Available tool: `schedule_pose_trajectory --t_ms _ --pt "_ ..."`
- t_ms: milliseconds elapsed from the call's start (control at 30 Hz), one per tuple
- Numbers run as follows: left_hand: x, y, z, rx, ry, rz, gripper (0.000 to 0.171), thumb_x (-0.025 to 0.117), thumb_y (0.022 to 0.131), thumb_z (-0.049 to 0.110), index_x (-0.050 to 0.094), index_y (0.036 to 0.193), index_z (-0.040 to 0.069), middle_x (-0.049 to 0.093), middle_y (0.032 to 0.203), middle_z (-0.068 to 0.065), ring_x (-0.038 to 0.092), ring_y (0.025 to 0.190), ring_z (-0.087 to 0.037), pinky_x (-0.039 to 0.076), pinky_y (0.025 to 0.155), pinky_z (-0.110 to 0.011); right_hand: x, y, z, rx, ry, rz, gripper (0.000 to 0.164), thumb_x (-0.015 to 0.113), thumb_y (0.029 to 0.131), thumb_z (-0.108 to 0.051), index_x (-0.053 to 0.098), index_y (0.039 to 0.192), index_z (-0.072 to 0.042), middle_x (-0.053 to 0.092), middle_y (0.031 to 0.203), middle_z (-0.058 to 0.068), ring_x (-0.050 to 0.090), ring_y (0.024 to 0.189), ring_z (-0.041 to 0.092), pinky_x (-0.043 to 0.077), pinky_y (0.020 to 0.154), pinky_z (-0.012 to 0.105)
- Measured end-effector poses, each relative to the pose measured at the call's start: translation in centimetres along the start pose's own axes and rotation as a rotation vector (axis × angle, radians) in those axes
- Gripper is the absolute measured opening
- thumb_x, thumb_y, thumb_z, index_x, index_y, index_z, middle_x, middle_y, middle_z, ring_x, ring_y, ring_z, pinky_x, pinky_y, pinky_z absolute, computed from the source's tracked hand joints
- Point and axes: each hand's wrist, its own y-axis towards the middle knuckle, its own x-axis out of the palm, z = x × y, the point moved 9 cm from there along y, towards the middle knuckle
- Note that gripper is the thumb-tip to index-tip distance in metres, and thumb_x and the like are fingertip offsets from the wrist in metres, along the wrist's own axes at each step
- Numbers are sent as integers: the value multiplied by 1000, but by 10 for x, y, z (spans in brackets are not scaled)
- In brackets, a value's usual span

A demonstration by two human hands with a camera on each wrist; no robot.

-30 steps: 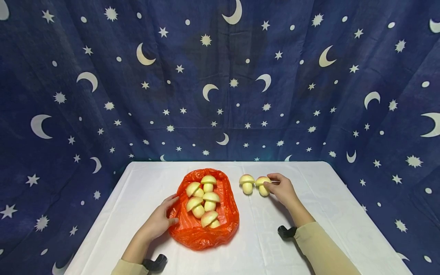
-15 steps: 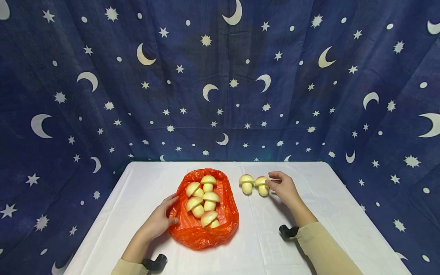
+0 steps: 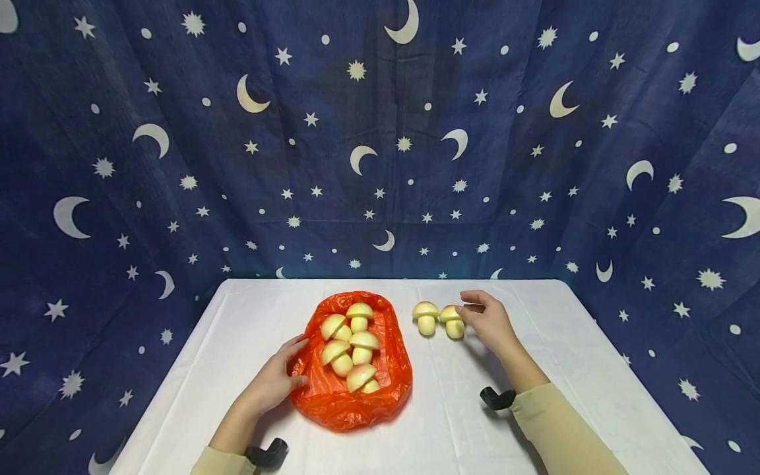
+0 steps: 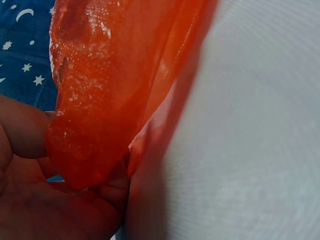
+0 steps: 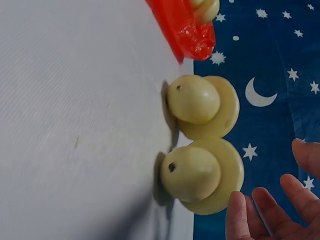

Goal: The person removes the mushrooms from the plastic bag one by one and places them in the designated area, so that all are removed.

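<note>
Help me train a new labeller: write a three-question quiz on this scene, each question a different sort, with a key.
1. Count: how many mushrooms lie in the bag?
2. True or false: of the two mushrooms on the table, the right hand is nearer the one closer to the bag.
3. Multiple choice: what does the left hand touch?
A) a mushroom
B) the bag
C) the right hand

Key:
1. Five.
2. False; it is nearer the one farther from the bag.
3. B.
</note>
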Motion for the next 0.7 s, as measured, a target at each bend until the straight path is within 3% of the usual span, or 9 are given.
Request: schedule_pose_trajectory --t_ms 233,467,700 --pt "0 0 0 -1 -2 -1 78 71 87 -10 46 161 0 30 176 -19 22 164 -50 16 132 -69 3 -4 -16 -56 15 1 44 75 99 -17 66 140 -3 67 145 22 68 130 37 54 87 14" --pt "0 0 -1 -1 -13 -7 79 71 87 -10 46 161 0 30 176 -19 21 165 -50 16 132 -69 11 -10 -30 -78 33 -17 42 76 98 -16 68 137 -4 70 141 18 69 128 35 54 87 13" --pt "0 1 -1 0 -13 -9 79 71 87 -10 45 161 0 29 177 -19 21 165 -50 16 132 -69 23 -14 -38 -131 42 -40 42 77 97 -14 68 136 -2 69 139 24 70 122 36 55 89 14"
